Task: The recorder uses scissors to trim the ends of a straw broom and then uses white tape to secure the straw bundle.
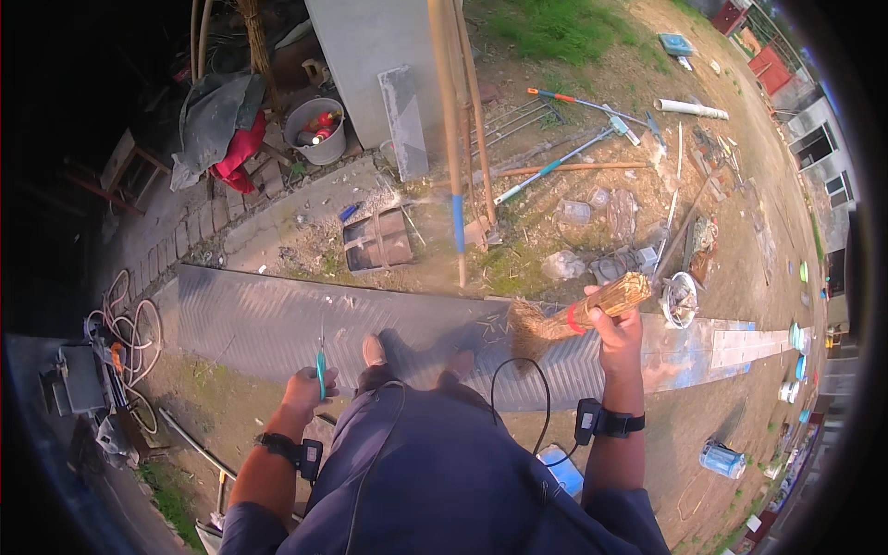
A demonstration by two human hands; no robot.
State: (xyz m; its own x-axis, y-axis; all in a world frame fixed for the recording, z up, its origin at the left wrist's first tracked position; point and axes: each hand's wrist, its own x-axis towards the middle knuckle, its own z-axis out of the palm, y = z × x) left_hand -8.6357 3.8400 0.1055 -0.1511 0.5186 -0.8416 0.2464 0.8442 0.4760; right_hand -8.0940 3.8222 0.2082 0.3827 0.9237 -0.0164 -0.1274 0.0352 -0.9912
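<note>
In my left hand (pixel 303 388) is a pair of scissors with teal handles (pixel 321 368), its thin blade pointing away from me. The fingers are closed around it, at the left of my legs. My right hand (pixel 618 331) grips a short straw hand brush (pixel 601 302), raised at the right. A red band (pixel 575 319) circles its middle. The brush's cut stalk ends point up and right, and its frayed bristles (pixel 529 331) fan out to the left. The scissors and the brush are well apart. Under me lies a dark ribbed mat (pixel 268 314), with some straw bits on it.
Wooden poles (pixel 449 111) stand upright ahead. A grey bucket (pixel 315 131) stands by the wall, and a white bucket (pixel 680 301) by the mat's right part. Long-handled tools (pixel 564 162) lie on the dirt. A coiled hose (pixel 139 342) is at far left.
</note>
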